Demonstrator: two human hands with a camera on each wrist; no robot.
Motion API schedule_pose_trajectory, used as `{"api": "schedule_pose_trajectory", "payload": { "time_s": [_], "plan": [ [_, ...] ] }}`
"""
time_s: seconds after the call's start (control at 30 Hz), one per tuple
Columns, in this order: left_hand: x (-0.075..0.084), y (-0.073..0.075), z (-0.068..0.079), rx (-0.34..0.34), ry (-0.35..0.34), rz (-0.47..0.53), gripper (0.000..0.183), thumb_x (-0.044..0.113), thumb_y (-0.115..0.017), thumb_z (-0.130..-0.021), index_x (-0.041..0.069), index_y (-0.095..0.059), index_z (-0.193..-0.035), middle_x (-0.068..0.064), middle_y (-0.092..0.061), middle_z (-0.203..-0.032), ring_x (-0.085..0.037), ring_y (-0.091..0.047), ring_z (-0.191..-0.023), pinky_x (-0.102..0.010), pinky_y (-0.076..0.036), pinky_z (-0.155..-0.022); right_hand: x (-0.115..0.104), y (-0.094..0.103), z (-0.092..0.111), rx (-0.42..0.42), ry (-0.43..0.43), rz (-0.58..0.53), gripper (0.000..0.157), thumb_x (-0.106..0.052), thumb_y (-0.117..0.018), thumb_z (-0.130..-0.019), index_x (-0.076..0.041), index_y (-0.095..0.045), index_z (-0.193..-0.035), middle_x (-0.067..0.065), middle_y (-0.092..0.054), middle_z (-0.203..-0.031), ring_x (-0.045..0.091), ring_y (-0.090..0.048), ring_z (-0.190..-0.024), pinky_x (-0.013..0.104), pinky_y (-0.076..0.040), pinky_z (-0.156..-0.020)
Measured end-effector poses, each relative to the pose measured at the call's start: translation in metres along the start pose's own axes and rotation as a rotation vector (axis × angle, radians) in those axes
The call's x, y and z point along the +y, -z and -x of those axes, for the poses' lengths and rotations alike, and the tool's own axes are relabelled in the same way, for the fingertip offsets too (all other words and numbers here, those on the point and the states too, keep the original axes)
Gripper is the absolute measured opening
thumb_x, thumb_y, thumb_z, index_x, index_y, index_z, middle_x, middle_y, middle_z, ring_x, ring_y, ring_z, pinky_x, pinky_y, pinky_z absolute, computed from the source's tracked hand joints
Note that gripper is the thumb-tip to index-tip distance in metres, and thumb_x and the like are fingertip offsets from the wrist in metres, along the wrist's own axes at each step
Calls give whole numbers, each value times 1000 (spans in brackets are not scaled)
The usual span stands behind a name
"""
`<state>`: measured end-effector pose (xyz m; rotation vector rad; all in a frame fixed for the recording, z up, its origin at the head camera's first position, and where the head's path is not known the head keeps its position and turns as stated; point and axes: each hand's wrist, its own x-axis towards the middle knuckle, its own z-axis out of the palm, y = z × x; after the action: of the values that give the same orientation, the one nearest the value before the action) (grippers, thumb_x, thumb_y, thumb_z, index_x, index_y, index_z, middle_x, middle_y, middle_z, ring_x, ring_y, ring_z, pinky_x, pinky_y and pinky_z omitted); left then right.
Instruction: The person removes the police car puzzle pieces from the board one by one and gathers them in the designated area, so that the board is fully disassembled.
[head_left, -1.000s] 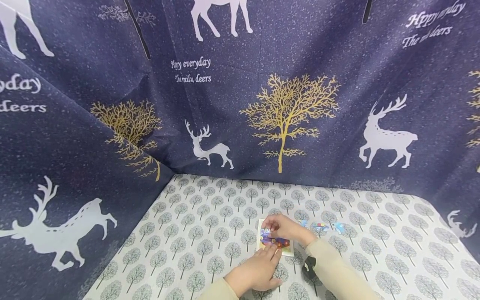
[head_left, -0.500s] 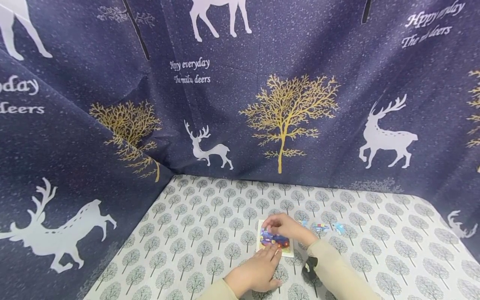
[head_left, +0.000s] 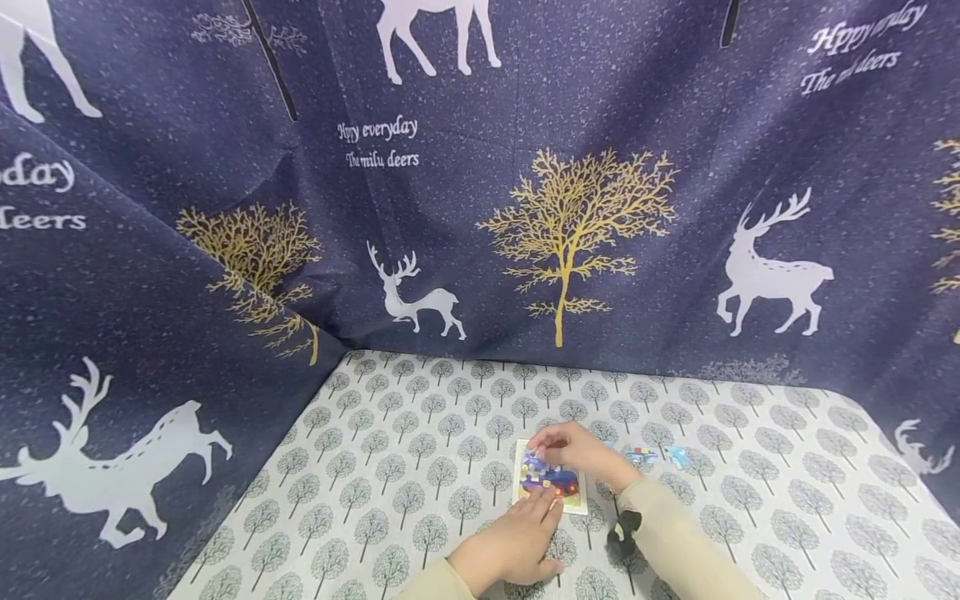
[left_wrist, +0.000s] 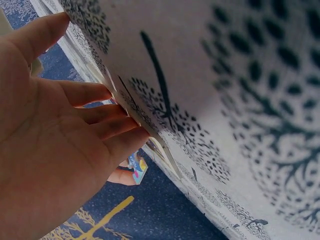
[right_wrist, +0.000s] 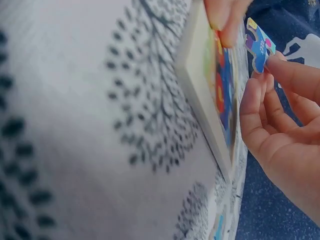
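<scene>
Now the right hand (head_left: 581, 450) pinches a small blue jigsaw piece (right_wrist: 258, 48), patched yellow and pink, above a pale-rimmed rectangular picture board (right_wrist: 192, 62), the left hand (head_left: 517, 537) resting straight-fingered on its near edge, and a slack pinch could drop that piece crooked.

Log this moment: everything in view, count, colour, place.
tablecloth: one, white with dark trees, below
backdrop: apparently one, navy with white deer, gold trees, behind
puzzle board: one, pale with multicoloured picture, on tablecloth
held piece: one, mostly blue, in right grip
loose pieces: about three, bluish, right of puzzle board
sleeves: two, cream, in foreground
dark item: one, black, by right sleeve
left grip: one bare hand, resting on puzzle board
right grip: one bare hand, pinching held piece
</scene>
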<state>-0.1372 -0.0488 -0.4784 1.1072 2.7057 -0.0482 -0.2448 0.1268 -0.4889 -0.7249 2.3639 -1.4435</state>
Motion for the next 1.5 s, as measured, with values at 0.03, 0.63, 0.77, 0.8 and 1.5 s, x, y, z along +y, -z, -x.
{"api": "schedule_pose_trajectory", "payload": {
  "time_s": [0.03,0.63,0.77,0.8,1.5],
  "plan": [
    [0,0,0,1,2,-2,78,53,-56,-91,5,-34,-148,-11,-26,-156,-26,-26,-143,-34,-29,-113,0,1,0,6,4,1,19,-9,-62,-90,-9,-70,-108,5,-68,-99,18,-63,-89,30,-54,-78],
    [1,2,1,19,1,8,77,52,-56,-91,4,-36,-148,-12,-28,-156,-28,-27,-142,-35,-31,-113,2,41,19,52,-48,-1,25,-12,-61,-92,2,-66,-113,12,-68,-101,25,-67,-84,36,-57,-74],
    [2,3,2,20,1,2,76,52,-56,-91,4,-36,-148,-12,-27,-156,-28,-28,-142,-34,-30,-113,3,47,25,48,-57,-24,27,-13,-61,-93,3,-64,-114,13,-67,-101,28,-66,-85,40,-56,-78],
    [2,3,2,18,1,3,77,52,-56,-91,4,-35,-148,-12,-27,-156,-28,-28,-142,-34,-30,-113,4,49,27,52,-60,-25,27,-13,-61,-93,4,-64,-114,13,-67,-100,29,-66,-84,41,-56,-77],
    [0,1,1,3,-8,31,76,51,-56,-92,4,-35,-148,-12,-26,-157,-27,-27,-143,-35,-30,-113,23,63,54,75,-71,-44,25,-12,-64,-91,4,-66,-110,16,-68,-100,21,-67,-80,34,-58,-70]
  ]
}}
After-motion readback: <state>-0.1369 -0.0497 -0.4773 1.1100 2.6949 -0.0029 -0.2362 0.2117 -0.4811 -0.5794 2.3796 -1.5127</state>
